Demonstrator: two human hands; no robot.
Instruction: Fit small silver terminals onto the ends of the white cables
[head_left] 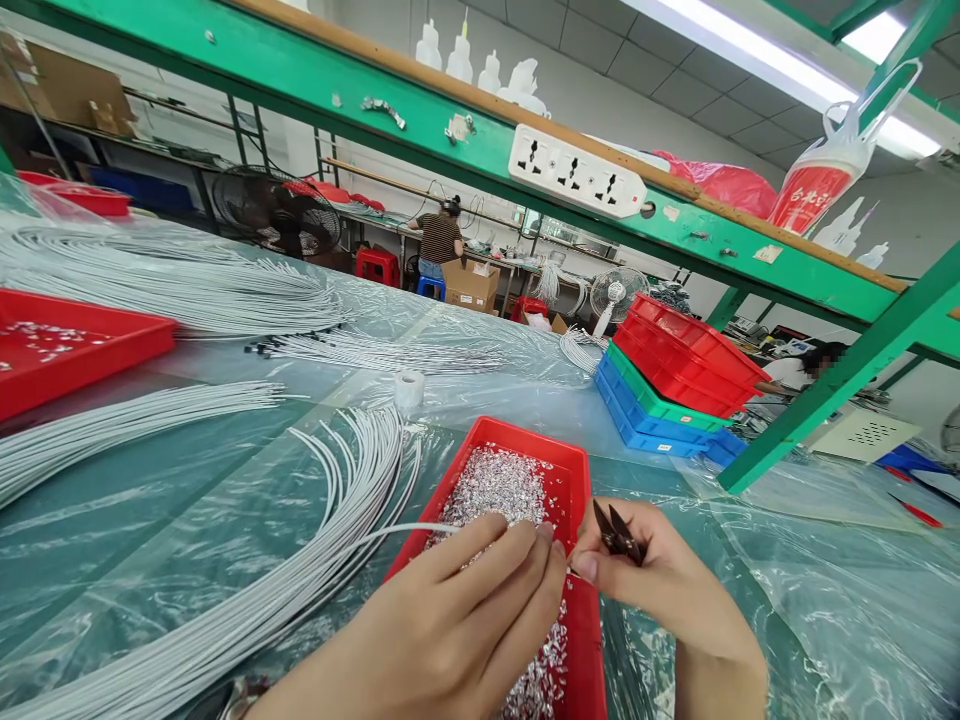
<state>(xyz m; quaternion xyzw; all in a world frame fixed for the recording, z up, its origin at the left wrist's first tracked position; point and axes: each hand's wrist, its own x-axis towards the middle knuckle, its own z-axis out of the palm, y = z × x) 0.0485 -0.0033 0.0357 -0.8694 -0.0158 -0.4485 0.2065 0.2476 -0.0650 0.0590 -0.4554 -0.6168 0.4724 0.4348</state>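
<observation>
1. The surface (187, 520) is a long workbench covered with clear plastic sheeting over a teal top, under a green steel shelf frame (465, 120).
2. Bundles of white cables (172, 280) lie across the far left of the surface; a nearer bundle of white cables (300, 580) curves toward the hands.
3. A stack of bins (667, 390) in red, green and blue sits at the far right of the surface, well apart from the hands.
4. A red tray (525, 470) lies just in front of the person, filled with small silver metal terminals (499, 490).
5. Another red tray (67, 350) rests at the left edge, holding a few small pieces.
6. A white power strip (576, 172) with three sockets is fixed to the shelf beam; beside it hangs a red-and-white plastic jug (817, 185) with white characters too small to read.
7. The left hand (450, 620) is over the near tray, its grip pinched on the end of one white cable (405, 532), fingertips meeting those of the other hand.
8. The right hand (660, 580) has its grip clenched around small dark snips (616, 535), blades pointing up, just beside the cable end.
9. A small roll of white tape (409, 388) stands on the surface beyond the tray.
10. Another person in a striped top (439, 238) works at a far bench.
</observation>
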